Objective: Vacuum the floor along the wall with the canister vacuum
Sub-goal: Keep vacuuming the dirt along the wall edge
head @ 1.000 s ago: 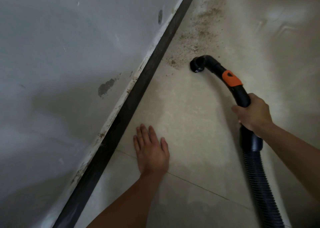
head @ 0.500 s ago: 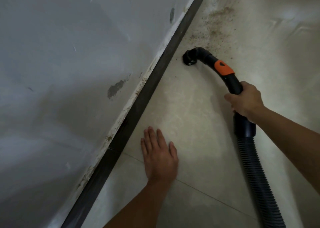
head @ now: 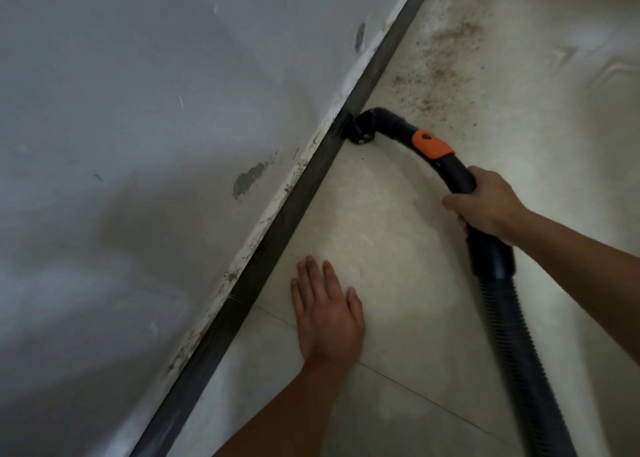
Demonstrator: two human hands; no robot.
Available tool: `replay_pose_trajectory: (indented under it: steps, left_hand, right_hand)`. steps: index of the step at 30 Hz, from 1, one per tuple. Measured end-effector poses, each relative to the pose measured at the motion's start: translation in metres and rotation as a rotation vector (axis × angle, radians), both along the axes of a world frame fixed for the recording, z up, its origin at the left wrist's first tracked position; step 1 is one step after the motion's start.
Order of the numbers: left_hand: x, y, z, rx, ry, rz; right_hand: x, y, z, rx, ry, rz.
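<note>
Gripping the vacuum handle, the right hand holds its nozzle against the baseboard while the left hand rests flat, fingers spread, on the floor; next likely comes the dirt ahead.

A single head-worn camera looks steeply down, close over the floor beside the wall.

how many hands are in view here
2. The left hand lies flat on the floor near the wall. The right hand grips the vacuum hose. Neither is hidden.
</note>
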State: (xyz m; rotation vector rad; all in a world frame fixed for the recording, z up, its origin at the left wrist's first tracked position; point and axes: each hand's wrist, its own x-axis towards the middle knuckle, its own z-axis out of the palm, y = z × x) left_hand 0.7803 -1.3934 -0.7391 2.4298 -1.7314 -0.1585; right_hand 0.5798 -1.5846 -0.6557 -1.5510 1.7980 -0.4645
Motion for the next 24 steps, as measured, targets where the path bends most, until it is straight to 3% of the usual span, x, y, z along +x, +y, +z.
replay_pose_trajectory:
  steps: [7, 11, 17, 24]
  left_hand:
    - [0.0, 0.001, 0.0, -0.012, 0.029, 0.002]
    - [-0.001, 0.002, 0.002, -0.018, 0.026, 0.009]
    - [-0.001, 0.0, -0.002, 0.013, 0.019, 0.011]
    - [0.003, 0.002, 0.001, 0.029, -0.005, -0.011]
  right_hand:
    - [-0.05, 0.061, 0.012, -0.04, 0.125, -0.025]
    - [-0.034, 0.085, 0.005, -0.002, 0.078, 0.113]
    - [-0.01, 0.044, -0.005, -0.104, 0.116, -0.056]
    - [0.024, 0.081, -0.001, -0.081, 0.136, 0.116]
